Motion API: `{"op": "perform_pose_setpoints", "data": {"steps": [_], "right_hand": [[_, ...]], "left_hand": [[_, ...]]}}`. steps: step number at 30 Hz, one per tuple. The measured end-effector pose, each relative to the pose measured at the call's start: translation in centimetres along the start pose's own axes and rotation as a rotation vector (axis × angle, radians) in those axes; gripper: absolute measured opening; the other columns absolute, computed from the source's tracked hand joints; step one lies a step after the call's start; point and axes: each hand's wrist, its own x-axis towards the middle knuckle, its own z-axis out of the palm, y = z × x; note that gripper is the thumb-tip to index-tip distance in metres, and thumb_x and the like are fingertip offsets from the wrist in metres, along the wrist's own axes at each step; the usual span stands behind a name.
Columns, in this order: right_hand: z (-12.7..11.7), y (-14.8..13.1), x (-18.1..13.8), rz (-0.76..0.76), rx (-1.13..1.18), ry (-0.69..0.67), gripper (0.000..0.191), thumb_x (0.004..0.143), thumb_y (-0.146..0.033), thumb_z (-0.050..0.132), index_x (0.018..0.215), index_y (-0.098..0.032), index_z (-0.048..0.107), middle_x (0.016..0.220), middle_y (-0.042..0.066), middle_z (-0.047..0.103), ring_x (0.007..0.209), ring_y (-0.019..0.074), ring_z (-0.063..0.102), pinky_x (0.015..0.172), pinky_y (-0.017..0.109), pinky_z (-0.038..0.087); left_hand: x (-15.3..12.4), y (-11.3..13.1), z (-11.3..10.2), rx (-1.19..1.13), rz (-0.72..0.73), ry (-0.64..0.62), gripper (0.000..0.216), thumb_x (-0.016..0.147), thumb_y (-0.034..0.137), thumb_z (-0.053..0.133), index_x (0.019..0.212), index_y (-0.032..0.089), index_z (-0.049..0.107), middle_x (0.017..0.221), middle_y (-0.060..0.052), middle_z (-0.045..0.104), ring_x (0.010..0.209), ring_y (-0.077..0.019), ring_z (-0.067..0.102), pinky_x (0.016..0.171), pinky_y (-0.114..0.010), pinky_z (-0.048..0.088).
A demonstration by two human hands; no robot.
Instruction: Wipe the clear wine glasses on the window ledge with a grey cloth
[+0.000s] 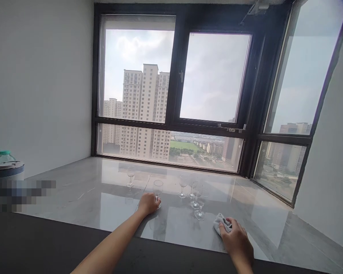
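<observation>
My left hand (149, 203) is closed round the stem of a clear stemmed glass (158, 185), whose foot is at the grey glossy sill (117, 213). The glass looks upright; whether its foot touches the sill I cannot tell. A crumpled light grey cloth (220, 223) is gripped between the thumb and fingers of my right hand (238, 239), low over the sill's front part. Between my hands, several more stemmed glasses (200, 203) stand upright in a loose group. Another stemmed glass (130, 176) stands farther back on the left.
At the far left are a tub (8, 171) with a blue band and a bottle with a green cap (4, 152). Dark-framed windows (171, 123) border the sill at the back and right. The sill's front edge (82, 227) runs across below my hands.
</observation>
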Motion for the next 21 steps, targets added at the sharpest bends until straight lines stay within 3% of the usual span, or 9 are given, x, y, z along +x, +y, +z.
{"op": "perform_pose_setpoints", "data": {"steps": [21], "right_hand": [[0.18, 0.07, -0.08, -0.009, 0.004, 0.025, 0.039, 0.085, -0.051, 0.034, 0.105, -0.024, 0.054, 0.111, 0.011, 0.065, 0.108, 0.0295, 0.057, 0.083, 0.039, 0.046]], "left_hand": [[0.23, -0.27, 0.66, 0.022, 0.026, 0.038, 0.046, 0.091, 0.042, 0.038, 0.073, 0.017, 0.073, 0.078, -0.014, 0.073, 0.078, -0.0245, 0.068, 0.082, -0.036, 0.042]]}}
